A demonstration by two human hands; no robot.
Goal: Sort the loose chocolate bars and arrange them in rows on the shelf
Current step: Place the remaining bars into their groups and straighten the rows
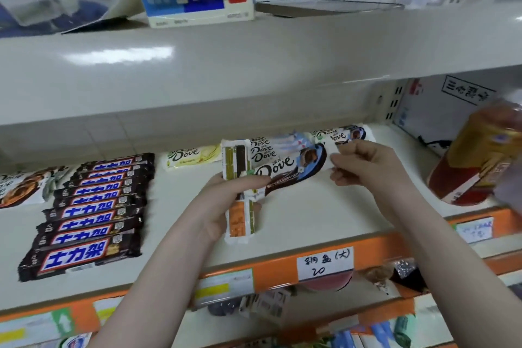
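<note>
We see left hand [226,200] gripping white Dove chocolate bars [276,161], long axis along shelf [324,215] front edge; right hand [364,164] pinches their right end; rear bars overlapped.

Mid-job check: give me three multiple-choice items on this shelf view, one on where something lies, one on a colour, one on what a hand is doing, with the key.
1. Where does the row of dark Snickers bars lie on the shelf?
A. left of both hands
B. right of both hands
C. on the upper shelf

2. What colour is the shelf's front strip?
A. blue
B. orange
C. green

3. What is the right hand doing?
A. resting flat on the shelf
B. hanging idle
C. pinching the end of the Dove bars

Key: 1 A, the row lies left of the left hand. 2 B, the strip beside the handwritten label is orange. 3 C, its fingers curl at the wrappers' end.
</note>
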